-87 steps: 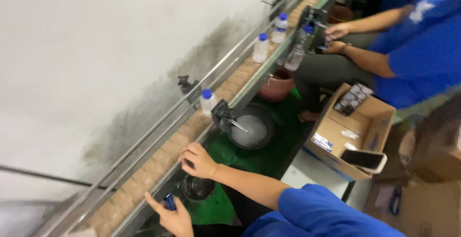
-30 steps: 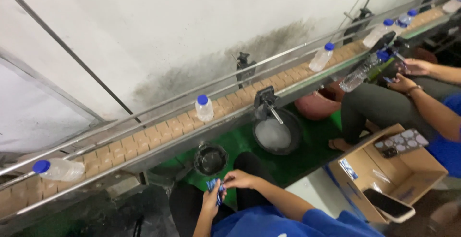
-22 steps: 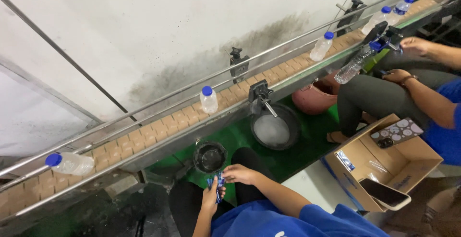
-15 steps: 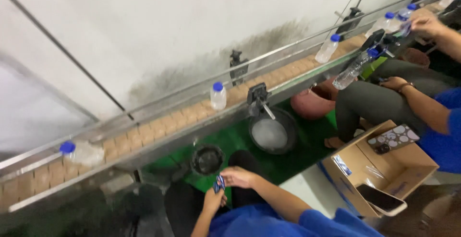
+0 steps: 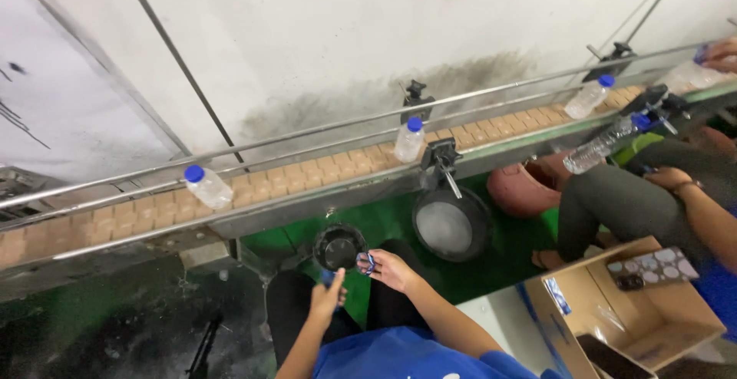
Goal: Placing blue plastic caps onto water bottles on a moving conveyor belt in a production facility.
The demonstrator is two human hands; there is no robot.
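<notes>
Three capped bottles (image 5: 408,140) beyond both hands (image 5: 389,266).

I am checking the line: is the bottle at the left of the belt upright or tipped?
Tipped. The bottle leans on the belt, blue cap toward upper left; the middle bottle stands upright.

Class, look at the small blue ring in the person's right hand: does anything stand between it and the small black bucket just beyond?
Nothing visible does. The right hand pinches the blue ring right beside the black bucket, whose open top is uncovered. The left hand sits lower, off to the side.
</notes>
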